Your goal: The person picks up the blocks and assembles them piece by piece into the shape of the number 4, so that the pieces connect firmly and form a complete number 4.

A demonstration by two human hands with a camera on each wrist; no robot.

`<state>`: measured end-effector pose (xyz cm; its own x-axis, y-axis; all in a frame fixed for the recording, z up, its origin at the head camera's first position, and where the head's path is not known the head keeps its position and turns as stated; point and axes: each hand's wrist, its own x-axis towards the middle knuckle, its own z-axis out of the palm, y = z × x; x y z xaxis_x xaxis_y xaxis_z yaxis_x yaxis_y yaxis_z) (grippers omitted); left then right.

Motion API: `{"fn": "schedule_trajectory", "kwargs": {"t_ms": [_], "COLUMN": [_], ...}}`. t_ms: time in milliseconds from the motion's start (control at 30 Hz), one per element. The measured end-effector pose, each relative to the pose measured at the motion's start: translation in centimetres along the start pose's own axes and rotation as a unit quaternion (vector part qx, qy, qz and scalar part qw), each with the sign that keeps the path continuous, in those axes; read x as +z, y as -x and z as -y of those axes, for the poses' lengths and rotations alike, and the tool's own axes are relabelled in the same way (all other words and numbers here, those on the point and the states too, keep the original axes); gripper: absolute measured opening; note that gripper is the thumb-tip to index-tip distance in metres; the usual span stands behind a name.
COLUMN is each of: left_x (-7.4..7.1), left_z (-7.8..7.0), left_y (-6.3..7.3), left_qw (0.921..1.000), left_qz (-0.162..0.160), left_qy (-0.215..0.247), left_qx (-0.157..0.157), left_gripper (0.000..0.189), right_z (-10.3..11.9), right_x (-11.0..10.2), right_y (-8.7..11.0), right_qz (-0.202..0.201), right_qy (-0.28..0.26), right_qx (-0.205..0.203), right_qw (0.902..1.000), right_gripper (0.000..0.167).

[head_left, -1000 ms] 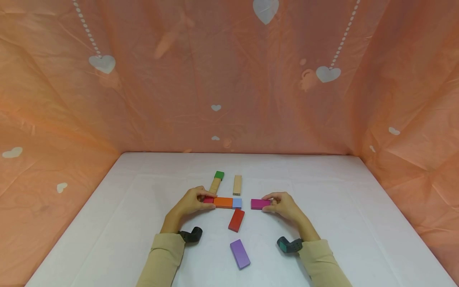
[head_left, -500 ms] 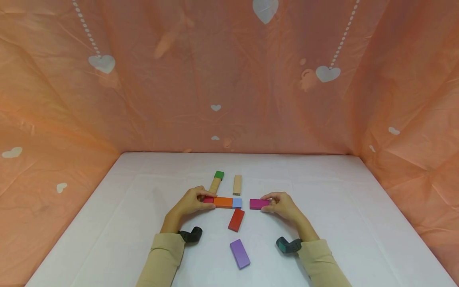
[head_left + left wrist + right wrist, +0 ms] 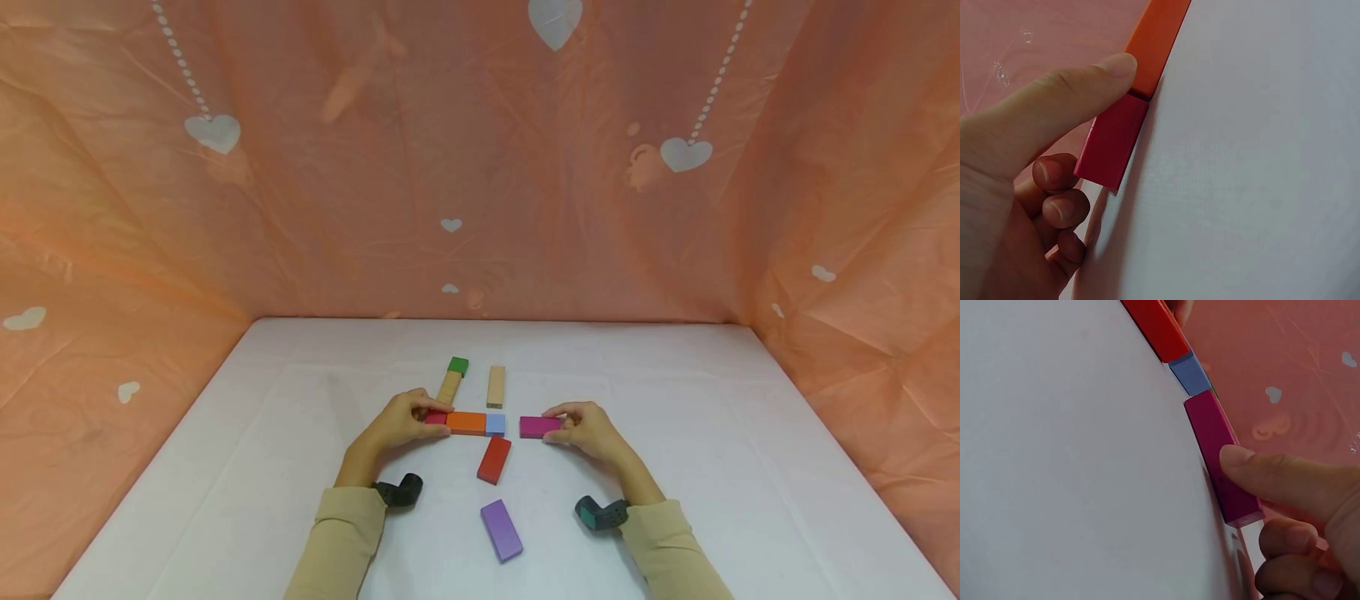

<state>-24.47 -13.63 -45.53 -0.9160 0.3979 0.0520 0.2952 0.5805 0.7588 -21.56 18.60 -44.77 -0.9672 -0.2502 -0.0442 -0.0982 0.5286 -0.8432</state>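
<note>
magenta block (image 3: 536,427) shifted left, pinched, height unclear

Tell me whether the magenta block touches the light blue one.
No, white tabletop shows between the magenta block and light blue block.

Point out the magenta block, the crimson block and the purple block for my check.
Magenta block (image 3: 1212,431): right wrist view, on its broad visible face.
Crimson block (image 3: 1112,142): left wrist view, middle of its visible face.
Purple block (image 3: 501,531): head view, middle of its top face.
</note>
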Motion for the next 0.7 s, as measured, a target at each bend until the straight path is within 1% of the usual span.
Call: {"fn": "schedule_trajectory", "kwargs": {"t_ms": [100,233,300,533,700], "left_x": [0.02,0.05,0.01,0.0,0.03], "left_z": [-0.02,-0.05,-0.06,-0.18,0.06], "left_y": [0.0,0.04,0.06,0.07,0.01], "left_qw": [1.0,0.9998,0.9998,0.9998,0.9999], "left_qz": [0.002,0.004,0.005,0.004,0.001], "left_qy": [0.007,0.017,0.017,0.016,0.012], "left_qx": [-0.006,-0.005,0.0,-0.007,0.003], "left_gripper": [0.033,0.033,0.032,0.031,0.031], "right_z": [0.08,0.04,0.0,-0.04,0.14], "right_x": [0.03,0.1,0.15,0.35,0.49], "right_y": [0.03,0.03,0.02,0.01,0.05], "right_qz": [0.002,0.002,0.002,0.003,0.0], "right_qy": [-0.003,-0.004,-0.003,-0.002,0.004], "right_qx": [-0.002,-0.006,-0.008,-0.015,-0.011], "right_qw": [1.0,1.0,1.0,0.9999,0.9999], "right_gripper": [0.036,0.036,0.036,0.034,0.033]}}
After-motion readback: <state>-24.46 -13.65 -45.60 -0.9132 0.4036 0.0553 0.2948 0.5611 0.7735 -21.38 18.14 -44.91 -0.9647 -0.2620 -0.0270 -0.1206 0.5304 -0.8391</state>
